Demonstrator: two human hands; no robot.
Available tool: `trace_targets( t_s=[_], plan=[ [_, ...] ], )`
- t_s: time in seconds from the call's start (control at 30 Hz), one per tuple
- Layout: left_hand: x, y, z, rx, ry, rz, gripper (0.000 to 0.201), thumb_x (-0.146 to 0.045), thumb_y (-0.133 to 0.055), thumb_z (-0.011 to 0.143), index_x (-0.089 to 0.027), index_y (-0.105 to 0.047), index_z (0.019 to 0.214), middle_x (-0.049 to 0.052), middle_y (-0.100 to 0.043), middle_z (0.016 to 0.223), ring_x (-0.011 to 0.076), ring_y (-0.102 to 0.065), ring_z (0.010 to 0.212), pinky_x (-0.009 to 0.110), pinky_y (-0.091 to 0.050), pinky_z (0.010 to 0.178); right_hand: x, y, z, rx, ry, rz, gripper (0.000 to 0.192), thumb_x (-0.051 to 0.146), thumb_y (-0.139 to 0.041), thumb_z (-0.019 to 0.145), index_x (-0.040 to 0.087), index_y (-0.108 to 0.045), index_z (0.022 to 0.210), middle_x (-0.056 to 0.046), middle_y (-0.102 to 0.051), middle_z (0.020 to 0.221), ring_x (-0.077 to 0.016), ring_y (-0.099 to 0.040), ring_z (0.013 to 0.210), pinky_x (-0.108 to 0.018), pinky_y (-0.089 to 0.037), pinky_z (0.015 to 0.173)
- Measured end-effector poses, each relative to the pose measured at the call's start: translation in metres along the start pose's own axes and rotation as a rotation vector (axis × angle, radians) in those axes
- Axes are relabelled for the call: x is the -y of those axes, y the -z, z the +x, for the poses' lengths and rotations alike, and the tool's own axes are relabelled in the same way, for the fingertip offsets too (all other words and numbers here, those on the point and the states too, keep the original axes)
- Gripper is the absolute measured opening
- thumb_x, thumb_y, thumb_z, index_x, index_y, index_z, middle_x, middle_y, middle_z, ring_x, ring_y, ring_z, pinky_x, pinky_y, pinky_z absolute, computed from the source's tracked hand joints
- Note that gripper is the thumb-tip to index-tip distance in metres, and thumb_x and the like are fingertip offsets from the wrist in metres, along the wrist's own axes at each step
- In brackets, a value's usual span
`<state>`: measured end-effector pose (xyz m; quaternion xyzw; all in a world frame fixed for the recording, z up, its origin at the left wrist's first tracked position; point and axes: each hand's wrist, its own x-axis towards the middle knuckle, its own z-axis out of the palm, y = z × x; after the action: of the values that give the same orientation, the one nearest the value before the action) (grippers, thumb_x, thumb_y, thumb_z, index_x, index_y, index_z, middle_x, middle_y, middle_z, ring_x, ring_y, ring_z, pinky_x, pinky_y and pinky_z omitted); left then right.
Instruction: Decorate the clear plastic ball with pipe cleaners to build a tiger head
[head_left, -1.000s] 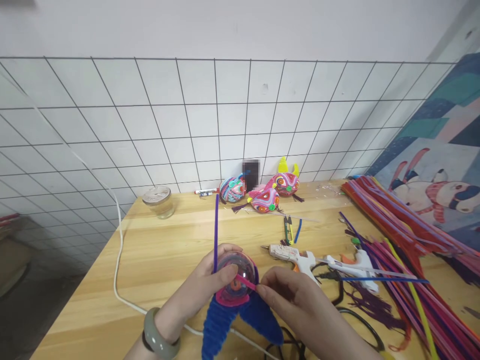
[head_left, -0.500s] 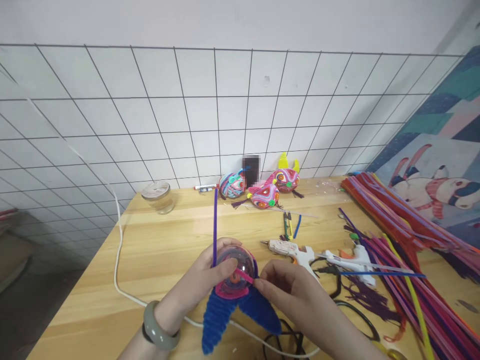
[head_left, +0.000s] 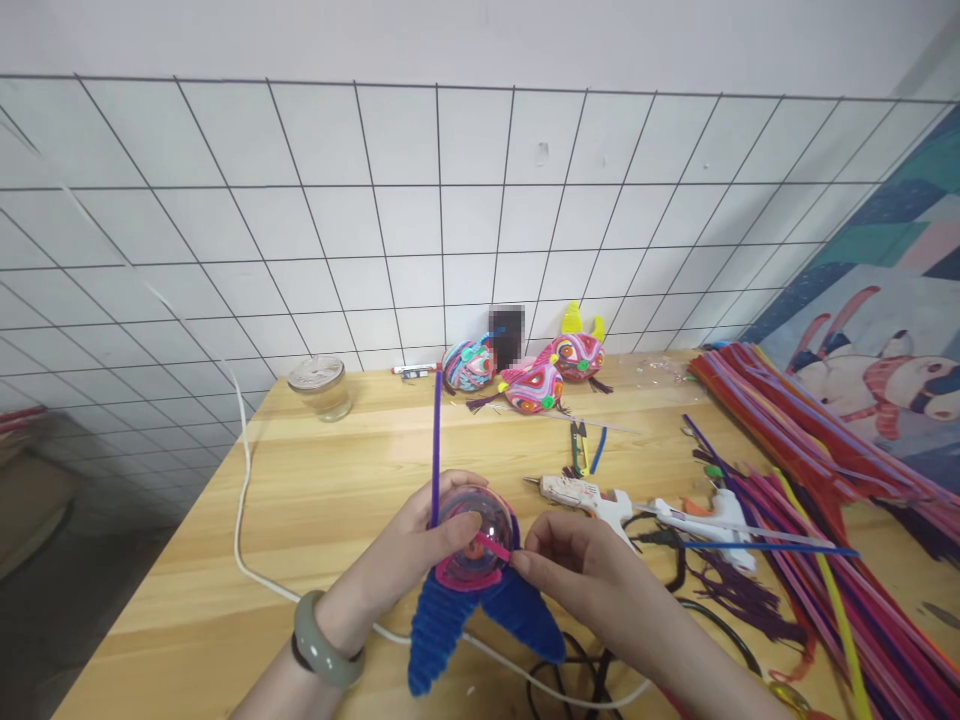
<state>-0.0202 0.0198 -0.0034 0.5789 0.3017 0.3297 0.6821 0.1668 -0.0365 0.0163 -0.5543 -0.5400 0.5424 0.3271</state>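
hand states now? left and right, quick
Left hand: closed around the clear ball, thumb pinning the purple pipe cleaner.
Right hand: fingertips pinched on the pink pipe cleaner.

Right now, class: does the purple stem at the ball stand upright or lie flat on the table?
Upright. The purple stem rises straight from the ball, pinned by the left hand.

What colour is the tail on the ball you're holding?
Dark blue, ribbed tail, forked below the ball; head view.

The ball [head_left: 474,545] is clear with pink and orange swirls, its fins [head_left: 480,625] ribbed blue; a purple stem [head_left: 436,440] rises; the bangle [head_left: 324,640] is grey-green.
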Motion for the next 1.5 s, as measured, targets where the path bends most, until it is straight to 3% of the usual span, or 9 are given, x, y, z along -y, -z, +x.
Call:
trace_targets(
  t_s=[0.4, 0.63, 0.8, 1.03, 1.2, 1.5],
  plan=[
    [0.005, -0.001, 0.002, 0.017, 0.007, -0.085, 0.042, -0.048, -0.061, 0.078, -0.018, -0.057, 0.106, 0.009, -0.066, 0.103, 0.0244, -0.060, 0.095, 0.036, -0.045, 0.085, -0.002, -0.001, 0.000, -0.023, 0.010, -0.096, 0.034, 0.048, -0.059, 0.077, 0.020, -0.046, 0.063, 0.005, -0.042, 0.057, -0.0106, -0.040, 0.053, -0.023, -0.032, 0.050],
    [0.009, -0.002, 0.004, 0.001, 0.012, -0.138, 0.044, -0.054, -0.044, 0.086, -0.016, -0.058, 0.103, 0.009, -0.067, 0.099, 0.0230, -0.061, 0.090, 0.036, -0.046, 0.084, -0.004, -0.003, 0.001, -0.033, 0.015, -0.095, 0.034, 0.048, -0.057, 0.078, 0.020, -0.046, 0.063, 0.005, -0.040, 0.058, -0.0102, -0.039, 0.054, -0.022, -0.031, 0.049],
    [0.009, -0.001, 0.004, 0.020, 0.029, -0.165, 0.040, -0.050, -0.052, 0.084, -0.016, -0.059, 0.103, 0.009, -0.065, 0.098, 0.0216, -0.060, 0.090, 0.035, -0.045, 0.084, -0.006, -0.003, 0.000, -0.037, -0.033, -0.098, 0.033, 0.049, -0.057, 0.078, 0.020, -0.046, 0.067, 0.008, -0.036, 0.055, -0.0077, -0.032, 0.046, -0.021, -0.023, 0.042],
    [0.008, -0.001, 0.005, 0.039, 0.041, -0.200, 0.045, -0.053, -0.055, 0.081, -0.014, -0.060, 0.102, 0.010, -0.064, 0.099, 0.0226, -0.060, 0.092, 0.036, -0.044, 0.085, -0.017, -0.006, 0.002, -0.086, -0.020, -0.011, 0.044, 0.063, -0.058, 0.073, 0.020, -0.048, 0.067, 0.009, -0.036, 0.049, -0.0061, -0.032, 0.038, -0.020, -0.023, 0.036],
    [0.012, -0.002, 0.006, 0.040, 0.079, -0.288, 0.047, -0.054, -0.059, 0.077, -0.013, -0.063, 0.099, 0.010, -0.065, 0.100, 0.0225, -0.059, 0.093, 0.034, -0.043, 0.085, -0.024, -0.004, 0.008, -0.049, -0.058, 0.084, 0.049, 0.067, -0.060, 0.069, 0.020, -0.044, 0.064, 0.011, -0.036, 0.046, -0.0046, -0.032, 0.036, -0.018, -0.024, 0.035],
    [0.025, -0.001, 0.008, 0.028, 0.127, -0.379, 0.047, -0.056, -0.060, 0.076, -0.014, -0.064, 0.097, 0.008, -0.069, 0.091, 0.0208, -0.061, 0.088, 0.034, -0.041, 0.086, -0.033, 0.002, 0.015, 0.005, -0.091, 0.062, 0.049, 0.065, -0.061, 0.069, 0.018, -0.049, 0.065, 0.010, -0.040, 0.045, -0.0042, -0.036, 0.034, -0.017, -0.024, 0.035]
  ],
)
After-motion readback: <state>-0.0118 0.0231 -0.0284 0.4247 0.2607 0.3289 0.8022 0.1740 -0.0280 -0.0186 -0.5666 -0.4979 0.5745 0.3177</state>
